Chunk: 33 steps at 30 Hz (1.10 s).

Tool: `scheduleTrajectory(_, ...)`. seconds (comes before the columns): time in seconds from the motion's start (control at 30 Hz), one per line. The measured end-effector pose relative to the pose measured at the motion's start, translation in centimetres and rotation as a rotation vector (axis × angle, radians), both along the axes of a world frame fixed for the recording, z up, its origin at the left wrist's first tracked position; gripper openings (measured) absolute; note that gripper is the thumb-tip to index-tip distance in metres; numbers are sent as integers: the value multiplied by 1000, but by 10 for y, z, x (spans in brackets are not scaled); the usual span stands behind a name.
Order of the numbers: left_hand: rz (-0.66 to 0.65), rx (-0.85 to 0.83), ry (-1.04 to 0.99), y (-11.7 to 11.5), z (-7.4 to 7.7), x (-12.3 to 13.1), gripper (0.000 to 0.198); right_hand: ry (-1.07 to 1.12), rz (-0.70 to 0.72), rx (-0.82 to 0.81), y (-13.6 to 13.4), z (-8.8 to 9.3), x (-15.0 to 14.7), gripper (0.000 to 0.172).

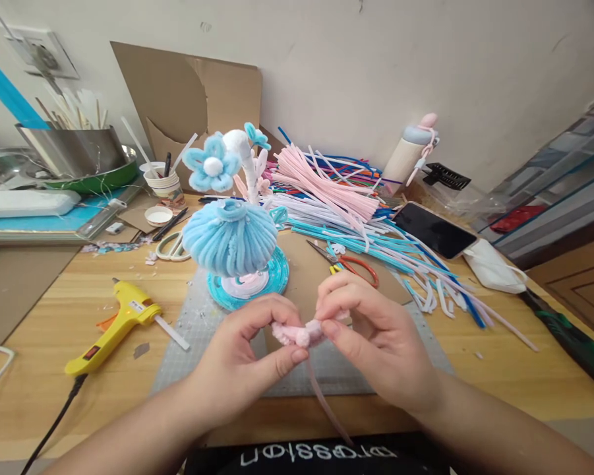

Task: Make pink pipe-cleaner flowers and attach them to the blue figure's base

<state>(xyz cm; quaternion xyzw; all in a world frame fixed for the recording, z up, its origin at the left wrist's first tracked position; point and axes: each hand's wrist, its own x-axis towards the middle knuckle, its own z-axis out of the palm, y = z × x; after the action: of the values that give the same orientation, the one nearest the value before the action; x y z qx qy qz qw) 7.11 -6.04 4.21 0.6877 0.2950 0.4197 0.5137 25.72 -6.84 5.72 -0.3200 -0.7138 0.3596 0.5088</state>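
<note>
My left hand (262,349) and my right hand (370,336) pinch a folded pink pipe cleaner piece (301,333) between them, over the grey cutting mat (182,356). A long pink tail (326,406) hangs from it toward my lap. Fingers cover parts of the bent piece, so its full shape is hidden. Just beyond my hands stands a pipe cleaner lamp-like figure with a light blue pleated shade (230,241), a blue flower (211,163) and a round blue base (277,280).
A yellow glue gun (116,326) lies at left, its cord running forward. Orange-handled pliers or scissors (358,264) and white-handled scissors (172,247) lie behind. Pink pipe cleaners (326,188) are heaped at the back, near a phone (435,227). A metal pot (76,148) holds sticks.
</note>
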Motion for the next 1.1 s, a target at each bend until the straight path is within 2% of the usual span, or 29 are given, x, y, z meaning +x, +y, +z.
scheduleTrajectory(0.47,10,17,7,0,-1,1,9,-32,-1,41,0,-2,-2,13)
scheduleTrajectory(0.57,42,25,-4,-2,-6,1,16,-47,-25,73,1,-1,-2,14)
scheduleTrajectory(0.73,89,147,-55,-4,-12,0,31,-68,-45,98,1,0,-3,14)
scheduleTrajectory(1.1,46,293,-32,-1,-8,1,30,-89,-56,107,0,-1,-3,13)
